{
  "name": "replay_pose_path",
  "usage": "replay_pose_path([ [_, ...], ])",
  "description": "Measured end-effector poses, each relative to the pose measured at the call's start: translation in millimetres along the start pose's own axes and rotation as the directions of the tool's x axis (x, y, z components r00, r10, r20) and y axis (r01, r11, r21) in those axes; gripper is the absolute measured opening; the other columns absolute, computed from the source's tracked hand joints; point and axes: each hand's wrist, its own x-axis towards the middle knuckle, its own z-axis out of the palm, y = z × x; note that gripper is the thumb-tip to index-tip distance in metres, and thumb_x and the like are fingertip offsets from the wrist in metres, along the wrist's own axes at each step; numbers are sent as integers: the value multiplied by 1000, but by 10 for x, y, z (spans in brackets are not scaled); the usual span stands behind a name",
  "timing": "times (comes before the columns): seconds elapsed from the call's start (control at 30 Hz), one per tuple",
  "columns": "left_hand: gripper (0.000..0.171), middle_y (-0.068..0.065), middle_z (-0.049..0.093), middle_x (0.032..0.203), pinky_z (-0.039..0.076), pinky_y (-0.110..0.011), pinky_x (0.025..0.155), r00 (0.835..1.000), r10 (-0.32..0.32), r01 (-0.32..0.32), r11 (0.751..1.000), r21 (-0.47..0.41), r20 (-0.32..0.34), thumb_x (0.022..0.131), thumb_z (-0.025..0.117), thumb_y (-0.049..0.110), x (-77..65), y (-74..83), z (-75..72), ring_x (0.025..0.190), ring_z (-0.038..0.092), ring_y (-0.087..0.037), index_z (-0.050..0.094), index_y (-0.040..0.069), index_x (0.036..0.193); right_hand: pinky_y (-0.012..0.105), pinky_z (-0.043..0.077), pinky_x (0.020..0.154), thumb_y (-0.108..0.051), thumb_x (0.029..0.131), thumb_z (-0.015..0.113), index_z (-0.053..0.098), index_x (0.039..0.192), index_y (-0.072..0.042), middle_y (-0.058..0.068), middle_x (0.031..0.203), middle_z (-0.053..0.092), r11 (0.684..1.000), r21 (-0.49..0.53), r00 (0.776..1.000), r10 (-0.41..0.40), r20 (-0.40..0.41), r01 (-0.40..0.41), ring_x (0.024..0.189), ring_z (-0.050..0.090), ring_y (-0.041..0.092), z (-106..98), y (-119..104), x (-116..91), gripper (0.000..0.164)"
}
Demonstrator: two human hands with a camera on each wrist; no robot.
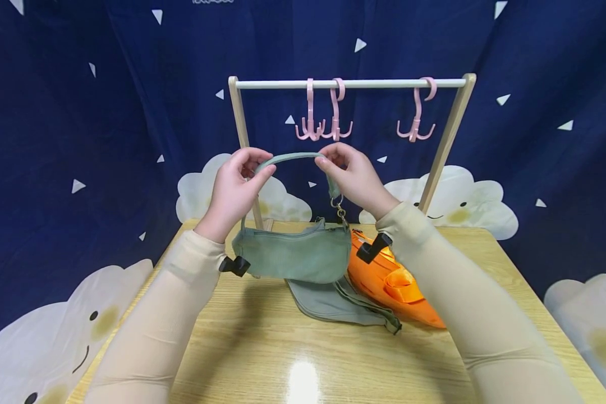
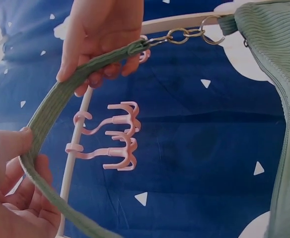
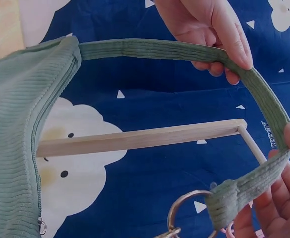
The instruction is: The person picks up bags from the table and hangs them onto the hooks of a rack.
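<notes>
A green corduroy shoulder bag (image 1: pixel 293 255) hangs in the air over the table, its zipper along the top. My left hand (image 1: pixel 236 188) pinches the left part of its strap (image 1: pixel 295 156) between thumb and fingers. At the strap's right part, my right hand (image 1: pixel 353 177) pinches it the same way. Gold rings and a short chain (image 2: pixel 179 35) join one strap end to the bag. Behind and above the hands, pink hooks (image 1: pixel 310 112) hang from the white bar (image 1: pixel 384 83) of a rack, apart from the bag.
Below the held bag, a grey-green bag (image 1: pixel 328 306) lies on the wooden table (image 1: pixel 262 348). An orange bag (image 1: pixel 389 280) lies beside it, partly behind my right forearm. Another pink hook (image 1: pixel 416 115) hangs further right on the bar. A dark blue curtain (image 1: pixel 131 112) stands behind the rack.
</notes>
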Motion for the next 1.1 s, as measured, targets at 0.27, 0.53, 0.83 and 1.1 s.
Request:
replay_pose_path([
  [0.27,24,2,59,94,42,-22,72,998,-16,14,999,-42,-66,97,73,14,95,21,74,82,53,-14,70,2,118,26,43,78,-25,103,65,66,116,-5,4,96,61,995,94,999,40,-36,-36,88,52,19,4,-23,95,25],
  [0.53,24,1,64,96,43,-20,73,993,-28,16,995,-103,-115,97,72,12,216,3,168,83,56,-9,69,0,117,23,43,79,-24,103,65,66,117,-4,1,97,60,984,166,994,77,-72,-64,90,52,15,0,-68,183,24],
  [0.83,25,-5,67,100,45,-20,74,988,-64,42,987,-152,-141,97,72,11,335,-2,269,82,57,-8,68,-3,117,31,54,86,-24,103,64,66,120,-4,1,96,58,944,295,981,178,-80,-147,86,56,16,13,-56,288,26],
  [1.1,24,1,66,95,45,-19,74,979,-104,63,972,-227,-173,95,72,7,419,-16,369,79,56,-5,68,-5,116,28,52,82,-23,103,65,67,121,-3,-2,92,56,922,357,969,209,-135,-149,87,55,19,43,-44,349,27],
])
